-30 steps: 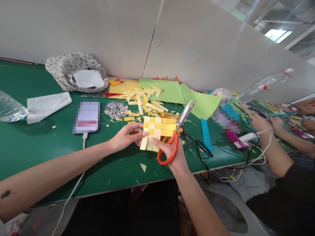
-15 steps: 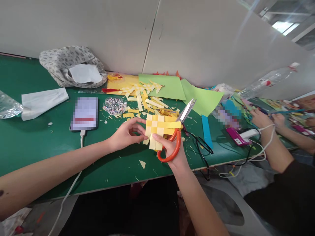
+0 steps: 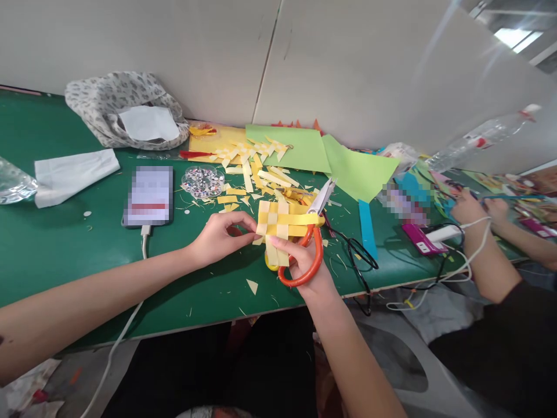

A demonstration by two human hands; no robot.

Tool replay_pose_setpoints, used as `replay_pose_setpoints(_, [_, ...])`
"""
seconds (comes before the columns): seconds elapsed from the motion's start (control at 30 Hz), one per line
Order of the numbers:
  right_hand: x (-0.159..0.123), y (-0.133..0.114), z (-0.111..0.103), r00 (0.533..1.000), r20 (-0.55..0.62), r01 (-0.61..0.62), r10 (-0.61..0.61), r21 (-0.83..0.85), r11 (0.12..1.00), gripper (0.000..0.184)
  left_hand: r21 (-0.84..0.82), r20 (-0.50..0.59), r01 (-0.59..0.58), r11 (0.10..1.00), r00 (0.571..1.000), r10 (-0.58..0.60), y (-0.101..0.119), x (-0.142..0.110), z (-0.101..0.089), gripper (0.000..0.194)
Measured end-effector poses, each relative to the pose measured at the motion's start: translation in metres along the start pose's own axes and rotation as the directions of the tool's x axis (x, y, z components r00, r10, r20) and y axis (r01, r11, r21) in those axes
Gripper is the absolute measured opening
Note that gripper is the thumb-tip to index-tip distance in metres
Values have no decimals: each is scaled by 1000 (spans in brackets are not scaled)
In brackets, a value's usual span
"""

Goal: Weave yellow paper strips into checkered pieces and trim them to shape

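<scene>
A small checkered weave of yellow and cream paper strips (image 3: 273,219) is held above the green table. My left hand (image 3: 224,237) pinches its left edge between thumb and fingers. My right hand (image 3: 307,261) grips the weave with its thumb on top of the lower strips. Orange-handled scissors (image 3: 317,255) also hang on my right hand, blades pointing up and away to the right. Several yellow strip ends stick out to the right under the blades. Behind the weave lie loose yellow and cream paper strips (image 3: 248,174) and a fish-bone-shaped woven paper piece (image 3: 235,152) with a red tassel.
A phone (image 3: 151,196) on a white cable and a round case of beads (image 3: 202,182) lie left. Green paper sheets (image 3: 300,148) lean toward the wall. Right are a blue strip (image 3: 366,228), black cable (image 3: 354,255), purple power strip (image 3: 418,239) and another person's hands (image 3: 467,208).
One cream strip at the weave's left has been folded up from hanging down, and my left hand now pinches at that edge. The right hand keeps the scissors and weave.
</scene>
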State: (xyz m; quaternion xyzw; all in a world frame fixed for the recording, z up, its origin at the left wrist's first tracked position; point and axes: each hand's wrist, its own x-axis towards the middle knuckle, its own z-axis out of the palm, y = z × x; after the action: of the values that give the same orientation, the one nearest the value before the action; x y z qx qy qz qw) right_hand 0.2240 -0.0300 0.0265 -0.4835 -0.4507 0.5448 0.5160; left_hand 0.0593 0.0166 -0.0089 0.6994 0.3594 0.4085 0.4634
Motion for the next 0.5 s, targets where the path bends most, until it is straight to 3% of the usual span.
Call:
replay_pose_setpoints(0.2, [0,3,-5,999,-26,-22,22,-8,1000,36,-90,103,41,995,994,-32,5,-2,-2,18])
replay_pose_setpoints(0.5, [-3,5,-7,1000,-6,13,-14,-94,996,37,-197,121,96,976,990,-73,2,0,-1,17])
